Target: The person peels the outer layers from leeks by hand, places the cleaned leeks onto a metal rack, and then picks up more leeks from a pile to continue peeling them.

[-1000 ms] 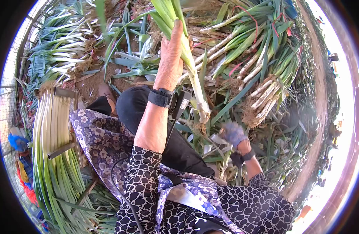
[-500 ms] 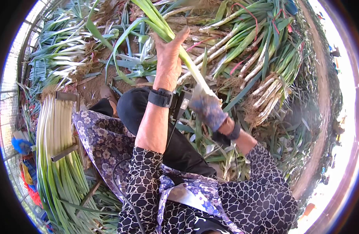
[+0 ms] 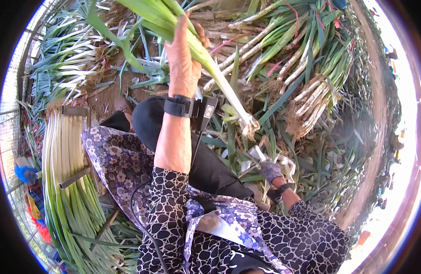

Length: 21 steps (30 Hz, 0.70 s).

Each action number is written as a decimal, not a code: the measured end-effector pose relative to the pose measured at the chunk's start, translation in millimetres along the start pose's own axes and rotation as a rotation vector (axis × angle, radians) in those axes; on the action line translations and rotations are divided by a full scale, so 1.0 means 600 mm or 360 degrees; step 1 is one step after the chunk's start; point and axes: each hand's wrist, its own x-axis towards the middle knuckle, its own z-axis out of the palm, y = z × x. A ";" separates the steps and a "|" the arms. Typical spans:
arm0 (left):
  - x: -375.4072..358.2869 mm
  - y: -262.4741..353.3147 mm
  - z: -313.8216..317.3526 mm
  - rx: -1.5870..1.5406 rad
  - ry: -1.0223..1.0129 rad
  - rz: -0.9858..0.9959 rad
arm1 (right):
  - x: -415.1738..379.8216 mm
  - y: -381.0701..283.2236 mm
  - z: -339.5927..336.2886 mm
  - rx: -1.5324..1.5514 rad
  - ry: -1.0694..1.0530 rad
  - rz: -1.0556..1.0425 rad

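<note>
My bare left hand point(image 3: 185, 61) is closed around a leek point(image 3: 215, 73) at the base of its green leaves. The leek slants down to the right, its pale root end point(image 3: 250, 126) free. My right hand point(image 3: 271, 172), in a patterned glove, is lower right, apart from the leek. Its fingers look curled, with a pale, blurred strip point(image 3: 256, 154) at their tips; what exactly they hold is hard to make out. Beneath it lie stripped leaves point(image 3: 283, 164).
At left, trimmed leeks point(image 3: 64, 160) lie stacked in a metal-armed rack point(image 3: 75, 178). More pale-stemmed leeks point(image 3: 73, 68) lie upper left. Untrimmed bundles point(image 3: 313, 102) with roots and red ties are at upper right. My knee point(image 3: 151, 121) is under my left forearm.
My right hand has left the leek's lower end and moved down and right, baring the root end. My left hand has shifted slightly up and left with the leek.
</note>
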 end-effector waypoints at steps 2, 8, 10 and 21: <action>0.009 0.010 -0.005 -0.0172 -0.0082 0.0057 | -0.043 0.051 0.035 -0.0093 -0.0124 0.0107; 0.009 0.025 -0.008 -0.0184 -0.0125 0.0040 | -0.001 0.083 -0.050 -0.0457 0.0183 0.0385; 0.004 0.017 0.000 -0.0133 -0.0111 0.0045 | 0.048 -0.021 -0.203 -0.0041 0.0822 0.0434; -0.021 -0.011 0.023 0.0118 0.0255 0.0124 | 0.290 -0.400 -0.459 0.0789 0.1877 -0.0318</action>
